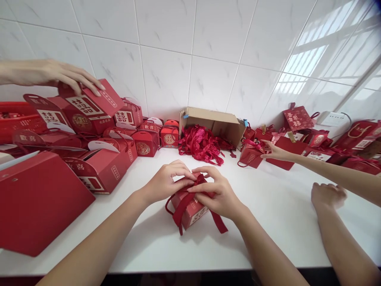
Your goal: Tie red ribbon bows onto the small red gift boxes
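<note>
A small red gift box (pixel 190 212) with pale lettering stands on the white table in front of me. A dark red ribbon (pixel 181 210) is wrapped over its top, with loose tails hanging down the sides. My left hand (pixel 171 180) comes from the left, its fingers closed on the ribbon at the top of the box. From the right my right hand (pixel 216 192) pinches the same ribbon, thumb and fingers around the knot or bow. The exact shape of the knot is partly hidden by my fingers. A twisted red cord (pixel 169 206) loops off the box's left side.
Several red boxes (pixel 101 167) crowd the left. A cardboard box (pixel 208 113) spills a heap of red ribbons (pixel 199 143) by the tiled wall. Another person's hand (pixel 74 77) holds a box at upper left; a co-worker's hand (pixel 276 153) touches a ribboned box (pixel 251 155) at right.
</note>
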The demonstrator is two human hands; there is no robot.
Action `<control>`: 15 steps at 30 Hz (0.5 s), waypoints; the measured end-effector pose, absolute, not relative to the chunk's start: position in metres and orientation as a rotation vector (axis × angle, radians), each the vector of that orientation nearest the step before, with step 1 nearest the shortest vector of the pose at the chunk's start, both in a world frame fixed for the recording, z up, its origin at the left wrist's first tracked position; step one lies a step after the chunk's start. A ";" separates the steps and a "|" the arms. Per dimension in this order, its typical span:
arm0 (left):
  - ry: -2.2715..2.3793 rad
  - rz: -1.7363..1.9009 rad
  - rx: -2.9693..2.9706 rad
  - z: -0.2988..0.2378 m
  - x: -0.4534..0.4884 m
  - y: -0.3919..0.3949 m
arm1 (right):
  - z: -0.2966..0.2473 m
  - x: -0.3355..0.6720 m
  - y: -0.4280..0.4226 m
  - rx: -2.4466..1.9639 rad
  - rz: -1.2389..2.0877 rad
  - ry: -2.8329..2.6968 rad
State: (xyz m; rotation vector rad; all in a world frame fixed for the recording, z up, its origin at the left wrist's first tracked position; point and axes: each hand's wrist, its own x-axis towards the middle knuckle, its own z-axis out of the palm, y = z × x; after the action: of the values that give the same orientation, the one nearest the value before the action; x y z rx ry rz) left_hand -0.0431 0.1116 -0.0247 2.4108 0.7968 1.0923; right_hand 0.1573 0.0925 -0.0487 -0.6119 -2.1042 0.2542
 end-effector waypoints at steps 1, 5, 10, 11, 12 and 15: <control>0.808 1.089 2.414 -0.024 -0.044 0.111 | -0.047 0.160 0.092 -0.632 0.284 -2.122; 0.818 1.074 2.443 -0.022 -0.046 0.110 | -0.038 0.169 0.088 -0.694 0.477 -2.208; 0.811 1.073 2.481 -0.023 -0.045 0.110 | -0.040 0.169 0.090 -0.644 0.823 -2.090; 0.810 1.077 2.488 -0.023 -0.045 0.110 | -0.042 0.168 0.091 -0.660 0.836 -2.034; 0.809 1.079 2.494 -0.023 -0.045 0.110 | -0.045 0.166 0.093 -0.685 0.817 -1.996; 0.800 1.088 2.509 -0.024 -0.046 0.111 | -0.051 0.163 0.096 -0.715 0.634 -1.989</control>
State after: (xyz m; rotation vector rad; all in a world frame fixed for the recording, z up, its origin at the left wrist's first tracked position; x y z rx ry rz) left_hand -0.0464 0.1112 -0.0238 2.5093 0.7998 1.0878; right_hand 0.1626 0.0959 -0.0509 -0.7150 -1.9891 0.6340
